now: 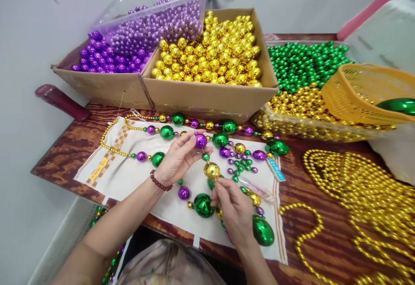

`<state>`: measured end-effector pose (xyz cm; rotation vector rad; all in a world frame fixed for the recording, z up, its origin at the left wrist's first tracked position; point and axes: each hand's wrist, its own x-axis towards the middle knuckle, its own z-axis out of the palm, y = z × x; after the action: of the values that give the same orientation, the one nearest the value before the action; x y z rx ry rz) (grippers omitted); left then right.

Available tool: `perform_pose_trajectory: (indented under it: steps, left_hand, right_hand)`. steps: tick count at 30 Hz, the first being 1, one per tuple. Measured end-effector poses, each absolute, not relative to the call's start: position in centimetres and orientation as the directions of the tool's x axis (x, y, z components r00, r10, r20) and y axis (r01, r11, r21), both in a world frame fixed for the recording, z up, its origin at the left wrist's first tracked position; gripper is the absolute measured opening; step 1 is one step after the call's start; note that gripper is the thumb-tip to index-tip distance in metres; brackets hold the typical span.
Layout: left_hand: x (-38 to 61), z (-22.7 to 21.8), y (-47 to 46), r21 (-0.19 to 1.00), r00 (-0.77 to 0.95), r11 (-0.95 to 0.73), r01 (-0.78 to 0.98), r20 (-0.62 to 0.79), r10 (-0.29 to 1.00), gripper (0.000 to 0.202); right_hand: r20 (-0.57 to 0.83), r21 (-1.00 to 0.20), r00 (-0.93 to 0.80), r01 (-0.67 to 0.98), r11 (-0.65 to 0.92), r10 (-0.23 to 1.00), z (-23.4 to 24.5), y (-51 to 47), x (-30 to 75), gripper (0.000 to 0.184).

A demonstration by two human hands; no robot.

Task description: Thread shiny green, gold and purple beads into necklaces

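Observation:
My left hand (pixel 181 157), with a brown bead bracelet (pixel 161 181) on its wrist, is closed with a shiny purple bead (pixel 200 141) at its fingertips. From that bead a short strand runs down through a small green bead (pixel 205 157) to a large gold bead (pixel 212 170). Just below the gold bead, my right hand (pixel 231 205) pinches the strand's lower end. Under both hands a white cloth (pixel 129 185) carries a bead necklace (pixel 158 159) of purple, green and gold beads. Several loose small beads (pixel 238 164) lie right of the strand.
Behind the cloth stand a cardboard box of gold beads (pixel 207 99) and one of purple beads (pixel 100 84). Gold and green beads fill a clear tub (pixel 311 127) with a yellow basket (pixel 356 86). Gold bead chains (pixel 363 190) cover the table's right side.

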<state>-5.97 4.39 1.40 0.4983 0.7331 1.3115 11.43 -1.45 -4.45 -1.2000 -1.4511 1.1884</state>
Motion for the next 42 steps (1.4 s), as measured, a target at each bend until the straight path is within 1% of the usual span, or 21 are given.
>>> perform_pose_trajectory:
  steps: [3, 7, 9, 12, 14, 18, 20, 22, 23, 24, 26, 27, 28, 29, 30, 32, 34, 36, 37, 39, 42]
  left_hand:
    - [-5.5, 1.0, 3.9, 0.724, 0.09, 0.212, -0.657, -0.205, 0.975, 0.033]
    - [-5.2, 1.0, 3.6, 0.715, 0.058, 0.215, -0.665, -0.238, 0.97, 0.034]
    - [-5.0, 1.0, 3.6, 0.707, 0.058, 0.221, -0.672, -0.247, 0.967, 0.034]
    - [-4.6, 0.9, 3.4, 0.724, 0.072, 0.232, -0.65, -0.245, 0.967, 0.037]
    - [-4.3, 1.0, 3.1, 0.756, 0.081, 0.226, -0.614, -0.225, 0.971, 0.037]
    - [-4.4, 1.9, 2.6, 0.853, 0.153, 0.196, -0.484, -0.138, 0.978, 0.036]
    - [-4.7, 2.3, 2.8, 0.881, 0.229, 0.189, -0.434, -0.095, 0.969, 0.045]
    - [-4.8, 2.2, 3.7, 0.904, 0.273, 0.187, -0.385, -0.082, 0.958, 0.055]
    - [-4.7, 2.0, 4.4, 0.925, 0.264, 0.172, -0.338, -0.083, 0.961, 0.056]
    - [-4.4, 1.6, 5.3, 0.954, 0.236, 0.142, -0.264, -0.079, 0.969, 0.051]
    - [-3.4, 0.5, 7.3, 0.998, 0.197, 0.04, -0.038, -0.031, 0.98, 0.03]
    - [-2.7, -0.1, 8.3, 0.995, 0.215, -0.031, 0.092, 0.01, 0.977, 0.019]
    - [-2.0, -0.8, 9.3, 0.97, 0.262, -0.111, 0.215, 0.052, 0.964, 0.01]
    - [-1.4, -1.4, 10.2, 0.927, 0.326, -0.196, 0.321, 0.086, 0.941, 0.005]
    - [-0.7, -1.9, 10.9, 0.872, 0.396, -0.277, 0.404, 0.106, 0.912, 0.009]
    - [0.3, -2.7, 12.0, 0.758, 0.518, -0.413, 0.505, 0.117, 0.847, 0.016]
    - [1.0, -3.2, 12.4, 0.678, 0.633, -0.514, 0.525, 0.093, 0.769, 0.02]
    - [1.5, -3.3, 12.5, 0.655, 0.718, -0.569, 0.497, 0.058, 0.694, 0.019]
    - [1.8, -3.1, 12.6, 0.661, 0.732, -0.572, 0.486, 0.049, 0.679, 0.017]
    - [2.5, -2.2, 12.9, 0.71, 0.688, -0.521, 0.473, 0.072, 0.722, 0.014]
    - [4.7, 0.7, 14.6, 0.814, 0.496, -0.434, 0.386, 0.213, 0.842, 0.009]
  right_hand:
    - [0.013, -0.993, -0.136, 0.116, 0.029, 0.991, -4.0, -1.2, 11.1, 0.021]
    - [0.01, -0.998, -0.239, 0.057, 0.024, 0.971, -3.7, -1.2, 11.4, 0.02]
    - [-0.005, -0.999, -0.263, 0.032, 0.004, 0.965, -4.0, -1.3, 11.7, 0.02]
    - [-0.066, -0.998, -0.208, 0.001, -0.067, 0.976, -4.8, -1.3, 12.0, 0.022]
    - [-0.078, -0.997, -0.161, 0.004, -0.078, 0.984, -5.1, -1.2, 12.0, 0.023]
    - [-0.029, -0.999, -0.141, 0.035, -0.025, 0.99, -4.9, -1.3, 12.2, 0.023]
    - [-0.011, -1.0, -0.151, 0.014, -0.009, 0.988, -4.8, -1.5, 12.5, 0.026]
    - [0.003, -1.0, -0.158, -0.017, 0.0, 0.987, -4.9, -1.7, 13.0, 0.028]
    - [0.007, -1.0, -0.16, -0.029, 0.003, 0.987, -5.0, -1.8, 13.3, 0.029]
    - [0.012, -0.999, -0.162, -0.037, 0.006, 0.987, -5.1, -2.0, 13.6, 0.029]
    - [0.024, -0.999, -0.174, -0.046, 0.017, 0.984, -5.2, -2.3, 14.0, 0.028]
    - [0.038, -0.998, -0.18, -0.056, 0.028, 0.983, -5.2, -2.4, 14.2, 0.028]
    - [0.054, -0.997, -0.184, -0.065, 0.043, 0.981, -5.2, -2.6, 14.4, 0.028]
    - [0.073, -0.996, -0.189, -0.071, 0.061, 0.979, -5.1, -2.8, 14.6, 0.029]
    - [0.088, -0.995, -0.19, -0.069, 0.076, 0.978, -5.0, -3.0, 14.8, 0.03]
    - [0.097, -0.995, -0.193, -0.051, 0.089, 0.976, -4.9, -3.6, 15.1, 0.032]
    - [0.091, -0.996, -0.198, -0.042, 0.084, 0.976, -4.9, -4.3, 15.4, 0.033]
    - [0.086, -0.996, -0.193, -0.054, 0.077, 0.977, -5.2, -4.9, 15.6, 0.033]
    - [0.084, -0.995, -0.189, -0.063, 0.074, 0.978, -5.3, -5.2, 15.6, 0.032]
    - [0.07, -0.995, -0.179, -0.079, 0.057, 0.981, -5.7, -5.5, 15.7, 0.031]
    - [0.045, -0.993, -0.174, -0.117, 0.025, 0.984, -6.0, -5.6, 15.8, 0.031]
